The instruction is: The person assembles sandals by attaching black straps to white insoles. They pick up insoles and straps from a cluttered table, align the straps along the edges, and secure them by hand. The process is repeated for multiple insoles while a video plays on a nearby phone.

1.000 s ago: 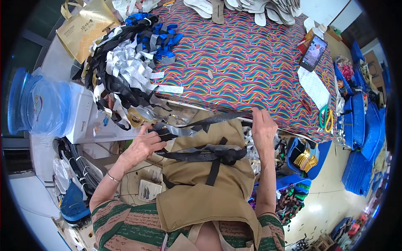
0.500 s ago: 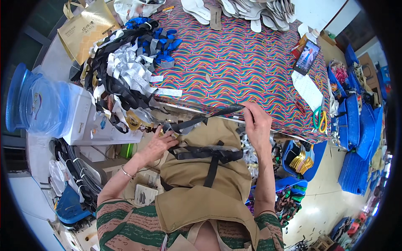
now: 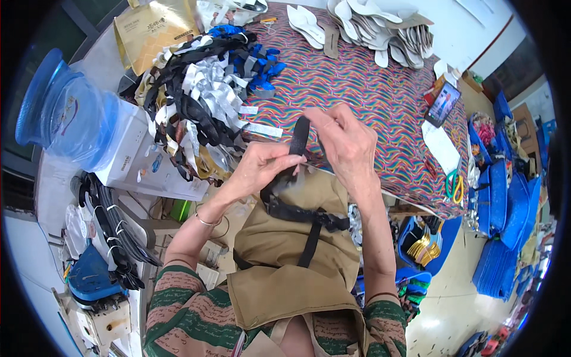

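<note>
A black strap (image 3: 300, 138) is stretched upright between my two hands above my lap. My right hand (image 3: 348, 143) pinches its top end, fingers curled. Lower down, my left hand (image 3: 260, 168) grips the strap between thumb and fingers. Under the left hand a greyish, blurred end hangs; its exact shape I cannot make out. More black straps (image 3: 291, 212) lie across the tan apron (image 3: 291, 250) on my lap. Ahead on the left, a tangled heap of black, silver and blue straps (image 3: 202, 101) covers the table corner.
The table has a wavy multicoloured cloth (image 3: 357, 89). At its back sit pale insole-shaped pieces (image 3: 386, 30). A phone (image 3: 443, 104) leans at the right, near scissors (image 3: 455, 185). Blue bins (image 3: 502, 184) stand at far right. A large blue water bottle (image 3: 71, 119) is at left.
My hands have come together and the strap has turned from roughly level to upright. My right hand moved left and up, and my left hand moved right and up. The view shifted slightly.
</note>
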`<state>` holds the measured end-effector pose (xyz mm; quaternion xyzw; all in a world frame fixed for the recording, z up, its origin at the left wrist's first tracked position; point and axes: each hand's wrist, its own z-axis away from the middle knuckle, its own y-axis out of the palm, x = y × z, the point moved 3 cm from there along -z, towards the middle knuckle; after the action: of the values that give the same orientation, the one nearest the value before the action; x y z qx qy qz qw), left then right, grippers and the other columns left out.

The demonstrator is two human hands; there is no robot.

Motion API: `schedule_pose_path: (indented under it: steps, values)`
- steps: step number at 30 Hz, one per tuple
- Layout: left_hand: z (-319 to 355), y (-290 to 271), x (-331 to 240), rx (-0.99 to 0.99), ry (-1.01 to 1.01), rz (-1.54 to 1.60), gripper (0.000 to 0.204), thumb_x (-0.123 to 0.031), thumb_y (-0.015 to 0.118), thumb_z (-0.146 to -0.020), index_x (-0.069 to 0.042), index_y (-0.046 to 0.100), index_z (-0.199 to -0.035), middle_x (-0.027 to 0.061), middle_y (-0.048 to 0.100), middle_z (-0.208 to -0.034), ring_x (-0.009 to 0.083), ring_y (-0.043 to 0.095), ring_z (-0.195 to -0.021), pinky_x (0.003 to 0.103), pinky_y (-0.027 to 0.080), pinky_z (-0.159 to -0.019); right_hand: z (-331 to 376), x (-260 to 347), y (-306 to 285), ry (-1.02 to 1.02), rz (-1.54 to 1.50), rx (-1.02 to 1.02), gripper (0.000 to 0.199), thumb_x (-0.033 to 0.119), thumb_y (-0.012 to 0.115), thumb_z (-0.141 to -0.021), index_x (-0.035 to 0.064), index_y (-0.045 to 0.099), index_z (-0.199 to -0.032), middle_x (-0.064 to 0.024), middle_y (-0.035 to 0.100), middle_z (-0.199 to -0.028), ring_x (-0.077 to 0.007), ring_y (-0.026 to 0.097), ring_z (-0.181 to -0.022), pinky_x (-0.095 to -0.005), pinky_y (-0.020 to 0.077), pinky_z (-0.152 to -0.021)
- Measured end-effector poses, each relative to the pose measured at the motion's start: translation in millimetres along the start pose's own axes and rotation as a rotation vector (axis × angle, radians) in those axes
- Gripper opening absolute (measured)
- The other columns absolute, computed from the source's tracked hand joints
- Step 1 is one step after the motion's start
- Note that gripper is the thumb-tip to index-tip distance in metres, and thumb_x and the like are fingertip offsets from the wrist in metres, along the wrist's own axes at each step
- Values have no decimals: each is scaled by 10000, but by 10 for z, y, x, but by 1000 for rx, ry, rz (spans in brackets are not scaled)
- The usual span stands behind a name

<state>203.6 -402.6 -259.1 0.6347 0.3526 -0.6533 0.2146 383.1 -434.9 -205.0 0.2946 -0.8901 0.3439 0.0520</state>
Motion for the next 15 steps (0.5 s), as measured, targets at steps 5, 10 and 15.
schedule_pose_path:
  steps: [5,10,15]
  values:
    - [-160,-133,-252,57,-20,269,246,-190,598,-970,16,715,-1035,40,713,-845,45,545,-688,198,417,-580,-96,-211,70,298,-208,-60,209,-56,620,-880,29,709,-1049,-48,568,-781,-120,546,-692,-242,435,-594]
    - [-239,-74,-103,398,-204,415,302,-188,500,-983,11,681,-1120,41,677,-831,69,514,-621,213,407,-561,-153,-146,-28,307,-388,-173,217,-23,603,-885,61,696,-1062,-74,599,-837,-167,577,-718,-281,456,-634]
    - [-300,62,145,479,-116,231,214,-21,577,-905,1,694,-1084,20,631,-791,74,507,-613,238,400,-542,-136,-172,-225,239,-397,-248,216,-40,585,-880,24,693,-1056,-85,630,-882,-169,590,-741,-275,464,-656]
